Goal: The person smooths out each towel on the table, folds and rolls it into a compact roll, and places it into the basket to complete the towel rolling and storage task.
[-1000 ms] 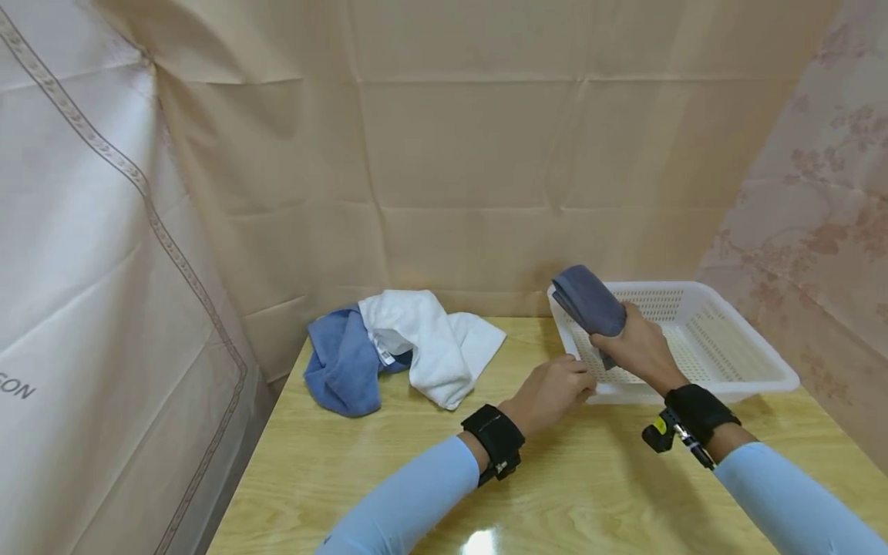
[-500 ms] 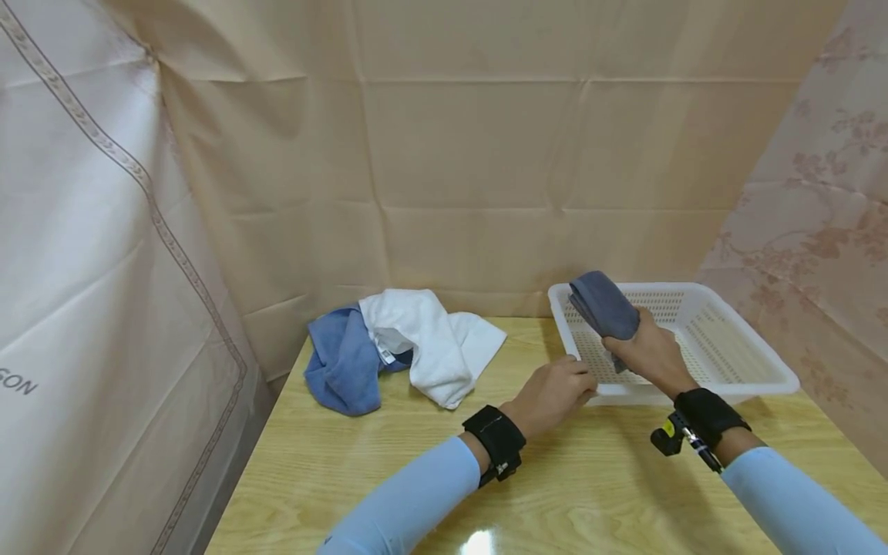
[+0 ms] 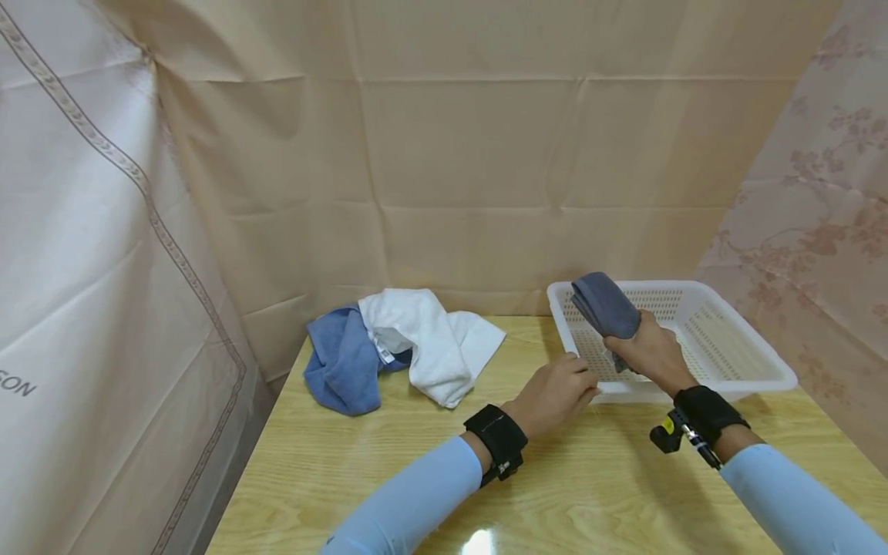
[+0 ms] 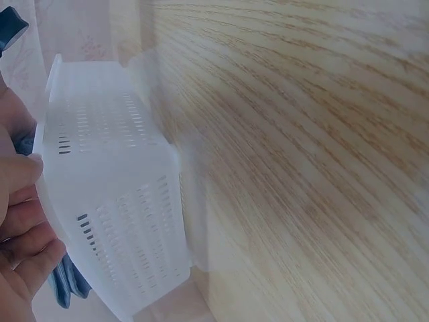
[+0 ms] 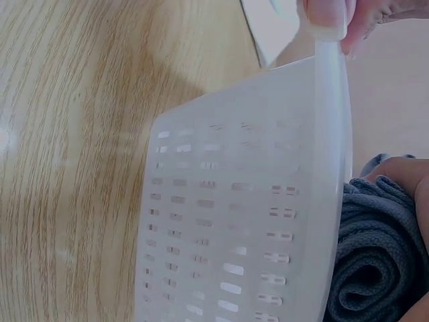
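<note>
My right hand (image 3: 648, 351) grips a rolled blue-grey towel (image 3: 605, 304) over the left part of a white perforated plastic basket (image 3: 724, 339). The right wrist view shows the spiral end of the rolled towel (image 5: 369, 275) just inside the basket wall (image 5: 228, 221). My left hand (image 3: 555, 393) pinches the basket's rim at its near left corner. In the left wrist view, thumb and fingers (image 4: 30, 228) of that hand lie along the rim. Left of the basket, a white towel (image 3: 437, 339) lies crumpled partly over a blue towel (image 3: 347, 370).
The basket stands on a wood-grain table (image 3: 416, 478) near its back right. A beige cloth (image 3: 451, 154) hangs behind the table, a white cloth (image 3: 90, 293) at the left and a floral cloth (image 3: 825, 254) at the right.
My right hand has moved slightly right and down with the rolled towel, farther over the basket, then has held almost still. My left hand keeps its place on the rim.
</note>
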Tool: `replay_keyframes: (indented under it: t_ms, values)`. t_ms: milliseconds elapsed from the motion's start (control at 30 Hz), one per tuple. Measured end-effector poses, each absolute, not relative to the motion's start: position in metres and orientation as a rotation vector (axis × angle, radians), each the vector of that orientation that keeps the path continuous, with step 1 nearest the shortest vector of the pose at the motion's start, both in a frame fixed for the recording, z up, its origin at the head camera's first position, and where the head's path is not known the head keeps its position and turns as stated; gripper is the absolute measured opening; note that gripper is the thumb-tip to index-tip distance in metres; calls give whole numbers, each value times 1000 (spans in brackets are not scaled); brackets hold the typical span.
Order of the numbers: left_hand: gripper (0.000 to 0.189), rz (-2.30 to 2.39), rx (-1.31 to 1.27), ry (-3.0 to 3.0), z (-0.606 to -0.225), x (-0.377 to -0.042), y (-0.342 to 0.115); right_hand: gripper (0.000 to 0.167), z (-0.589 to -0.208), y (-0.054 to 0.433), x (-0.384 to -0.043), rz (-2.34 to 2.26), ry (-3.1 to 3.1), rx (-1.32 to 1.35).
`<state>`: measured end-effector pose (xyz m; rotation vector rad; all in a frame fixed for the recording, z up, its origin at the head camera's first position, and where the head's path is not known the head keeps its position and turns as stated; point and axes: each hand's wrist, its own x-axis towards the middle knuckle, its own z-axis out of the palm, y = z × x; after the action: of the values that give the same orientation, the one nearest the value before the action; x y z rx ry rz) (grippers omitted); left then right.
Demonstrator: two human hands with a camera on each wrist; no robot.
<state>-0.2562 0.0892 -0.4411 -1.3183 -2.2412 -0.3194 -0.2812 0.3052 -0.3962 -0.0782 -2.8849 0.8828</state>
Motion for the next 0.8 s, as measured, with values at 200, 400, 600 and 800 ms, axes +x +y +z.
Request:
replay_keyframes:
  t_ms: [200, 400, 600, 800]
  values:
    - [12, -315, -1322, -2247, -443, -258, 90, 90, -399, 306, -282, 877, -2901, -83]
    - [13, -309, -1322, -2243, -443, -259, 89, 94, -400, 305, -282, 889, -2929, -102]
    - [13, -295, -1322, -2242, -443, -258, 89, 96, -401, 302, -283, 890, -2947, -112]
    - [13, -288, -1329, -2231, -442, -260, 90, 93, -400, 302, -284, 903, -2955, -104]
